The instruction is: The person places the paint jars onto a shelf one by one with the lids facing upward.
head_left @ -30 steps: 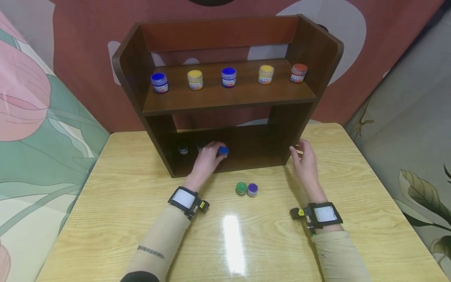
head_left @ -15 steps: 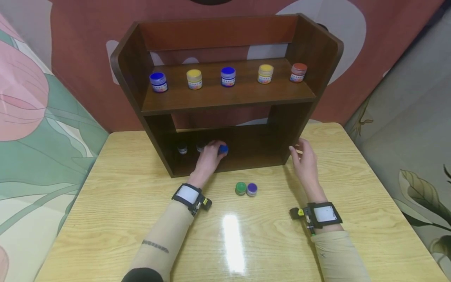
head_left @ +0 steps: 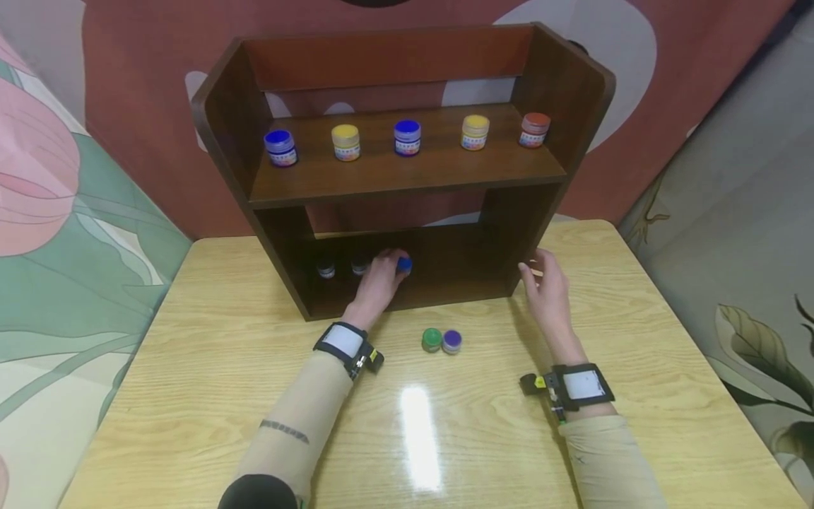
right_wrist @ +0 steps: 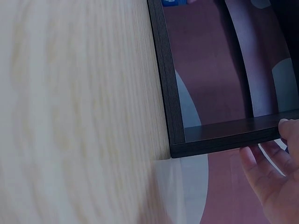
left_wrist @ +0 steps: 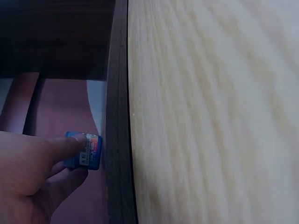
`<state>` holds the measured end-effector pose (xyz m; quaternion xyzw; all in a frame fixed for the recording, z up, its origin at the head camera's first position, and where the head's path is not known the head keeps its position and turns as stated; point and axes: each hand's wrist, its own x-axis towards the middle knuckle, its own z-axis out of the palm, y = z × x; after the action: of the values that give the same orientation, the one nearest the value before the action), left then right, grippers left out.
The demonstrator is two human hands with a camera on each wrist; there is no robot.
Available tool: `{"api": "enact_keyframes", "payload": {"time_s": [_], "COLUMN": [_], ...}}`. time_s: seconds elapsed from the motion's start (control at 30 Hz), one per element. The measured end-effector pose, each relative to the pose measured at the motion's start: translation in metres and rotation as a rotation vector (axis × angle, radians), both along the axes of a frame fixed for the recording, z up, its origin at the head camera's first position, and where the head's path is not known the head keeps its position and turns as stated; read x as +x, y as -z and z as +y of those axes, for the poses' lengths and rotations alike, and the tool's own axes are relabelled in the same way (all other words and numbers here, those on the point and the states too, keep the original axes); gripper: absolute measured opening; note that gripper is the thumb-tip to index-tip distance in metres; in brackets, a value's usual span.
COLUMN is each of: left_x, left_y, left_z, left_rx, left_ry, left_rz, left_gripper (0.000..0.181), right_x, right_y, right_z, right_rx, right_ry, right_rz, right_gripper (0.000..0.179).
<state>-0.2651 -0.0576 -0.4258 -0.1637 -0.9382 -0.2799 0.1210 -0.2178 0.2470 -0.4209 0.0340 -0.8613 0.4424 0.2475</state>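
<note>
My left hand [head_left: 379, 279] reaches into the lower compartment of a dark brown wooden shelf [head_left: 407, 185]. Between thumb and fingers it pinches a small blue paint jar [left_wrist: 92, 152], whose printed label faces the left wrist camera. To the left of that hand, two small jars stand in the shadowed compartment, a labelled jar [head_left: 326, 269] near the side wall and another jar [head_left: 359, 267] partly behind the hand. My right hand [head_left: 548, 290] holds the right side panel [right_wrist: 229, 142], thumb at its front edge and fingers along its outer face.
On the table [head_left: 483, 424] in front of the shelf, a green-lidded jar [head_left: 432, 339] and a purple-lidded jar [head_left: 452, 341] sit side by side. The upper shelf carries several jars, among them a yellow jar [head_left: 346, 143] and a red jar [head_left: 534, 130].
My left hand has moved slightly deeper into the lower compartment and a little to the right with the blue paint jar. The right hand stays at the side panel.
</note>
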Motion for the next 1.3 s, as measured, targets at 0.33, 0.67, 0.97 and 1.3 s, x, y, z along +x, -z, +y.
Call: {"api": "enact_keyframes", "payload": {"time_s": [0.33, 0.67, 0.97, 1.3], "left_x": [-0.01, -0.016, -0.017, -0.015], "left_y": [-0.001, 0.0, 0.001, 0.003], "left_z": [0.003, 0.007, 0.008, 0.007], "left_rx": [-0.031, -0.05, -0.056, -0.042], "left_ry": [-0.016, -0.039, -0.058, -0.066], "left_rz": [-0.024, -0.008, -0.016, -0.007], "left_gripper": [0.032, 0.032, 0.033, 0.034], "right_x": [0.0, 0.0, 0.0, -0.001], "right_y": [-0.001, -0.001, -0.001, 0.001], "right_z": [-0.001, -0.002, -0.001, -0.001], "right_rx": [-0.006, -0.015, -0.013, -0.008], "right_ry": [0.0, 0.002, 0.004, 0.006], "right_rz": [0.002, -0.004, -0.02, -0.009], "right_gripper": [0.032, 0.032, 0.033, 0.032]}}
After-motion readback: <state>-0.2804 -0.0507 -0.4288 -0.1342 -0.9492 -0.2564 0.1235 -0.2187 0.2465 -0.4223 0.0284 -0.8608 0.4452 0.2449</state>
